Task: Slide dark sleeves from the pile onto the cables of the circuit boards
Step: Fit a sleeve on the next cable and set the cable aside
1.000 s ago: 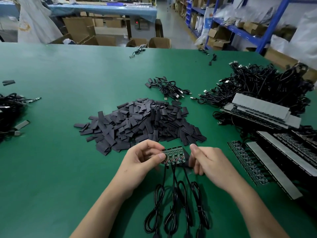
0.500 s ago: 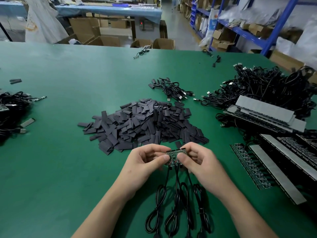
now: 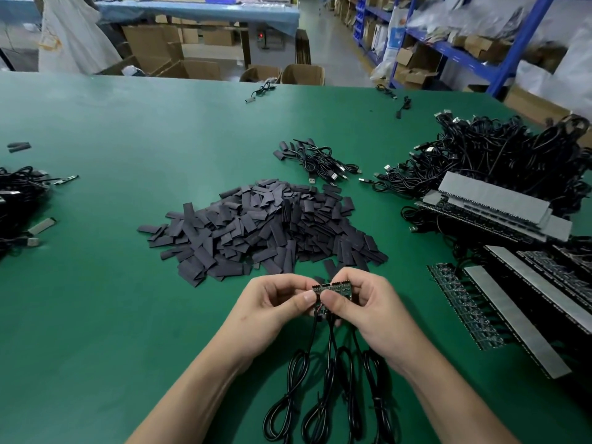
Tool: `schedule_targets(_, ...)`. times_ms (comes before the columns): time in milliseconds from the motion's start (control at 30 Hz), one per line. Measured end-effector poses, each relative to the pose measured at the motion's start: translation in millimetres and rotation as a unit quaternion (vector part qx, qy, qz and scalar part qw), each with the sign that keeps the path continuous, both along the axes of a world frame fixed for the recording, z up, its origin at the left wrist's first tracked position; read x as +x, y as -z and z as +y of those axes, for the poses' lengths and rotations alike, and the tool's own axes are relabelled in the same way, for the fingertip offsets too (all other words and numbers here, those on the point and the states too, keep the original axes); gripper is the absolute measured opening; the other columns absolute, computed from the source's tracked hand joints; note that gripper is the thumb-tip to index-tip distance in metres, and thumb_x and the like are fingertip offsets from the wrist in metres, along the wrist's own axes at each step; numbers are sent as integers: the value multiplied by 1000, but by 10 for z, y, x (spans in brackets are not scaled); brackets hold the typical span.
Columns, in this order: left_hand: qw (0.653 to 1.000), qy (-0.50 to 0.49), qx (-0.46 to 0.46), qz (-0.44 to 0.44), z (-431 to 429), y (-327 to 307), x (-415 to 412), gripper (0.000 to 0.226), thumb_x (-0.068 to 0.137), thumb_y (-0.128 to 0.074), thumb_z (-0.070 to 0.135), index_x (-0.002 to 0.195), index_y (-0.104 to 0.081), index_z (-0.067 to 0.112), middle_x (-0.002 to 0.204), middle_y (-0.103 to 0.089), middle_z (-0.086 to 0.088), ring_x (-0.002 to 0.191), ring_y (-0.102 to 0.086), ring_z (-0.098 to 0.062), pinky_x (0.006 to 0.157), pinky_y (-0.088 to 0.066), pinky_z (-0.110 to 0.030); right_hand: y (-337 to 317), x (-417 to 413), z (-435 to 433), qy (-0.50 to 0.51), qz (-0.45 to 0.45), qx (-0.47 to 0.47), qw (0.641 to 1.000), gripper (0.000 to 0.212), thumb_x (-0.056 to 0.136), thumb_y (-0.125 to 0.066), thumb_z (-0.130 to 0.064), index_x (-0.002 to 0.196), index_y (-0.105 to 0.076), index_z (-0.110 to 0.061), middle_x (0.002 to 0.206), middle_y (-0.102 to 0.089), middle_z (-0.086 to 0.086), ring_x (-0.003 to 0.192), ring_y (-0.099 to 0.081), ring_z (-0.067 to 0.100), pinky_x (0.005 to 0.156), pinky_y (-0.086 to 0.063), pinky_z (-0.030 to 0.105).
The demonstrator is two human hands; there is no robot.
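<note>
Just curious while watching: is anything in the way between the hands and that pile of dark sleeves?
Nothing visible. The pile of sleeves lies right beyond the left hand and right hand, with only bare table between. Both hands, though, grip the circuit board.

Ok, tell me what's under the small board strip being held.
Black cables hang from the board strip down to coiled loops on the green table. Their joints to the board are mostly hidden by the left grip and right grip.

Even, soft overhead light, faint shadows, wide-angle bending at edges, blurred shelving at upper right
</note>
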State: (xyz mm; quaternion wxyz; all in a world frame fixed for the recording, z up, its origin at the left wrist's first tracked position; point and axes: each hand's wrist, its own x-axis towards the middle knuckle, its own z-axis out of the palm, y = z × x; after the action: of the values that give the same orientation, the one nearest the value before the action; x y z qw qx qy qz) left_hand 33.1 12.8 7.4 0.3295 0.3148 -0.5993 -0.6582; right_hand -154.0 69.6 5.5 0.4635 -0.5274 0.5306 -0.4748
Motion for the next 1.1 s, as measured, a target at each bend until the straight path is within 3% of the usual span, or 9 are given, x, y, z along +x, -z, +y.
schedule_targets(300, 999, -37, 21, -15, 29, 10, -42, 13, 95, -67, 13, 101, -76, 5, 81, -73, 0, 76, -65, -7, 73, -50, -16, 38, 31, -22, 6, -75, 17, 997, 18, 89, -77, -33, 82, -71, -17, 79, -75, 4, 72, -67, 15, 67, -55, 26)
schedule_targets(400, 997, -77, 0, -29, 42, 14, -53, 11, 96, -69, 15, 99, -79, 11, 82, -73, -2, 76, -64, -8, 73, -51, -17, 45, 68, -24, 39, -23, -2, 999, 21, 91, -76, -44, 85, -73, -25, 79, -74, 5, 74, -68, 18, 73, -58, 47)
schedule_targets(467, 995, -97, -17, -35, 58, 13, -61, 10, 96, -70, 17, 98, -79, 14, 83, -75, -3, 75, -65, -7, 73, -51, -17, 29, 78, -24, 50, 18, -13, 999, 22, 88, -72, -51, 87, -74, -29, 81, -74, 3, 76, -68, 17, 77, -58, 50)
schedule_targets(567, 994, -102, -19, -29, 84, -10, -82, 10, 93, -73, 23, 95, -81, 17, 76, -74, 4, 72, -66, -4, 69, -50, -14, 14, 74, -14, 53, 15, -14, 998, 17, 91, -74, -45, 84, -71, -29, 82, -75, 3, 78, -70, 18, 78, -59, 48)
schedule_targets(667, 994, -95, -34, -32, 83, -26, -81, 20, 85, -74, 37, 89, -82, 19, 73, -73, 6, 69, -64, -4, 68, -49, -15, 0, 91, 0, 33, -25, -8, 999, 15, 92, -75, -38, 81, -70, -29, 82, -75, 2, 79, -70, 16, 76, -58, 36)
schedule_targets(733, 995, -94, -30, -19, 73, -21, -77, 21, 84, -74, 35, 87, -81, 16, 75, -73, 3, 70, -64, -5, 69, -50, -16, -10, 105, -3, 21, -72, 0, 997, 12, 89, -75, -33, 79, -71, -27, 81, -74, 3, 78, -69, 17, 74, -58, 29)
schedule_targets(900, 995, -94, -22, 0, 66, 13, -95, 18, 85, -74, 33, 84, -80, 16, 76, -73, 3, 70, -63, -5, 69, -49, -16, -2, 116, -17, 21, -115, 5, 993, 12, 88, -75, -25, 77, -71, -26, 78, -72, 4, 74, -67, 16, 70, -56, 26)
schedule_targets(1100, 995, -81, 26, 48, 75, 35, -100, 18, 87, -72, 32, 86, -80, 16, 74, -70, 5, 70, -62, -2, 67, -50, -15, 5, 163, -33, 19, -149, -3, 989, 12, 87, -77, -34, 84, -75, -22, 83, -73, 3, 81, -67, 14, 79, -55, 25)
